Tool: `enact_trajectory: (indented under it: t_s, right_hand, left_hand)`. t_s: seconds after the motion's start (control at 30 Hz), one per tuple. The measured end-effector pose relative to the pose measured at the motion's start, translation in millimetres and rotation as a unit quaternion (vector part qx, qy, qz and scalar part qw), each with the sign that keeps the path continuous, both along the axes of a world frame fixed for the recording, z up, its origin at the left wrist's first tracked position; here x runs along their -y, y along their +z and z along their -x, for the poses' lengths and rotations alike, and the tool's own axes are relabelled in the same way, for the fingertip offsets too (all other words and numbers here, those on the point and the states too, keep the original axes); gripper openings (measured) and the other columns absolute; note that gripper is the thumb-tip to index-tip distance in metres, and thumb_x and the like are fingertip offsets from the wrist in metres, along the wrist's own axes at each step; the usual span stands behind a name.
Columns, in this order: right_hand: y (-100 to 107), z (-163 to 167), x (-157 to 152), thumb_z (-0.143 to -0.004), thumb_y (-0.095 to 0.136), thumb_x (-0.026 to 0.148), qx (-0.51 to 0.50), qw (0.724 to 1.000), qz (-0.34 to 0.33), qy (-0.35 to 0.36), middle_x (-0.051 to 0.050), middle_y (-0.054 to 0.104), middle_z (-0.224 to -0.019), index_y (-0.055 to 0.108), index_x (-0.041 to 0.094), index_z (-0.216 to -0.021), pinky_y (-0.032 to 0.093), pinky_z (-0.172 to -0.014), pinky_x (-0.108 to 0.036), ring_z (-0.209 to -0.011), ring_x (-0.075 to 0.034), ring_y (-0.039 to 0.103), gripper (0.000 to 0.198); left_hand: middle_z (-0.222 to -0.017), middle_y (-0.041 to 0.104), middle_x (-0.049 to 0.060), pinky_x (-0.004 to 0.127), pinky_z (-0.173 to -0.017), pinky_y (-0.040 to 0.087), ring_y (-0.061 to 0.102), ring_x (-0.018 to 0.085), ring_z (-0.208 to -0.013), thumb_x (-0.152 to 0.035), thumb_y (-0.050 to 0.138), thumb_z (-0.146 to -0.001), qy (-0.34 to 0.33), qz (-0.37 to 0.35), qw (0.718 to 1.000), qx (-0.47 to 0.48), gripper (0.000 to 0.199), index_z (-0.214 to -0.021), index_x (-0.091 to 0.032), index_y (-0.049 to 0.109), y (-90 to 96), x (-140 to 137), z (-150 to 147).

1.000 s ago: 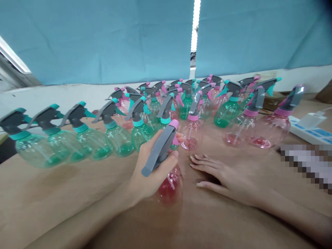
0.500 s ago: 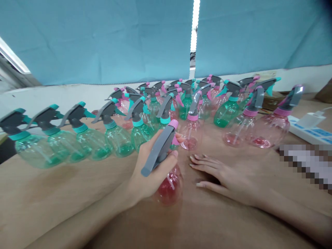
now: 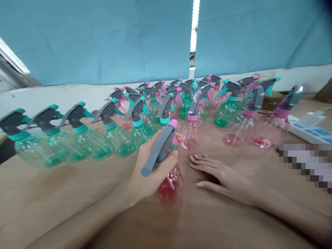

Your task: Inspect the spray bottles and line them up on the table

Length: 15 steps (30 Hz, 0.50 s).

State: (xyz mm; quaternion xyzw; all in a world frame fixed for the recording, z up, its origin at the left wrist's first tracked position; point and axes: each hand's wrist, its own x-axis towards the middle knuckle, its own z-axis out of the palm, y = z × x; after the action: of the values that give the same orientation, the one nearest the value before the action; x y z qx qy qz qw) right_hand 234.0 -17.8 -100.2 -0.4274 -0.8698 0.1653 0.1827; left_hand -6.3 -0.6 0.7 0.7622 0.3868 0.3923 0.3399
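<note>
One pink bottle (image 3: 169, 188), left hand (image 3: 153, 181) curled round its neck. Right hand (image 3: 228, 175) spread, empty. Leftward swing could topple green bottles (image 3: 120, 141).

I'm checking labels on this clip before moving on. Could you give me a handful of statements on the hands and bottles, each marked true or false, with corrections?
1. The left hand grips a pink spray bottle. True.
2. The right hand holds a green bottle. False: it rests on the table with no bottle in it.
3. The nozzle of the held bottle is pink. True.
4. The power strip lies at the left edge of the view. False: it lies at the right edge.
5. Green bottles stand in a row at the left of the view. True.
</note>
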Motion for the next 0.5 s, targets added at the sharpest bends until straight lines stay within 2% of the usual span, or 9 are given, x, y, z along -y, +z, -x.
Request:
enact_trajectory:
  t_s: [0.23,0.4,0.5]
  right_hand:
    - [0.9,0.0,0.6,-0.093,0.052,0.048,-0.013,1.0,0.004,0.0,-0.005,0.042,-0.15,0.041,0.027,-0.145,0.03,-0.114,-0.052,-0.139,-0.026,0.035,0.057]
    - [0.9,0.2,0.7,-0.092,0.053,0.048,-0.019,1.0,0.002,0.0,-0.005,0.043,-0.149,0.042,0.028,-0.144,0.03,-0.114,-0.052,-0.139,-0.027,0.036,0.057]
    - [0.8,0.3,0.8,-0.093,0.052,0.049,-0.01,1.0,0.001,-0.004,-0.005,0.042,-0.15,0.042,0.027,-0.144,0.03,-0.114,-0.052,-0.139,-0.026,0.035,0.057]
  left_hand:
    - [-0.067,0.051,-0.004,0.029,-0.057,0.041,0.051,0.017,-0.06,-0.02,0.057,-0.082,0.003,0.002,1.0,0.001,0.026,-0.105,-0.031,0.06,2.5,0.1,-1.0]
    - [-0.065,0.05,-0.004,0.029,-0.055,0.039,0.048,0.016,-0.055,-0.023,0.059,-0.079,0.015,0.009,1.0,0.008,0.014,-0.091,-0.028,0.056,2.2,0.2,-1.2]
    - [-0.065,0.049,-0.005,0.028,-0.054,0.039,0.05,0.016,-0.058,-0.022,0.06,-0.077,0.014,0.016,1.0,0.015,0.013,-0.087,-0.027,0.054,2.3,0.7,-1.0]
